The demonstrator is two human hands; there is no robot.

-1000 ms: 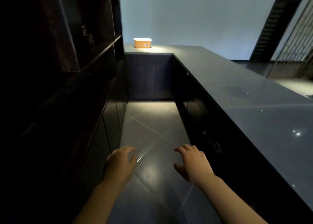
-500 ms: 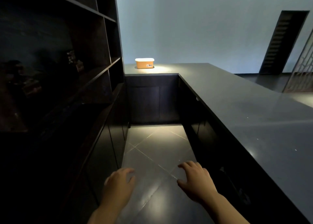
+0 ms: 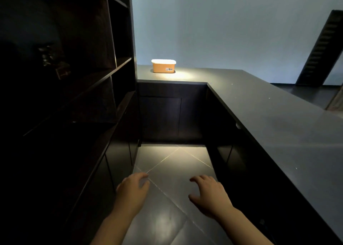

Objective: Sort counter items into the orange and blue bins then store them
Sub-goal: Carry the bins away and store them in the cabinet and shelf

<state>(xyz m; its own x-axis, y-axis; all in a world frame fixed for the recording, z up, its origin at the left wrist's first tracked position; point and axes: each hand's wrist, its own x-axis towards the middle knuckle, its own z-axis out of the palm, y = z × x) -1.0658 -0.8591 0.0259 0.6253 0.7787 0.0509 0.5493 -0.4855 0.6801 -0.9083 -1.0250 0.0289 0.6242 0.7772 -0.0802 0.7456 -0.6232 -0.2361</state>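
Both forearms reached forward from the bottom edge of the view, palms down, over the tiled floor [image 3: 172, 170] of a narrow aisle. The left hand [image 3: 132, 192] hung with its fingers loosely curled downward and held nothing. The right hand [image 3: 209, 195] was a little more spread, fingers relaxed and slightly bent, thumb out to the inside, and it too held and touched nothing. The two hands were near each other but apart.

The orange bin [image 3: 163, 66], with a pale rim and a small label on its front, stood upright at the far end of the dark counter [image 3: 278, 126], in a pool of light and well away from both hands. The counter ran along the right of the aisle; dark shelving [image 3: 111, 59] rose on the left, and a cabinet door [image 3: 160, 118] closed the far end under the bin.
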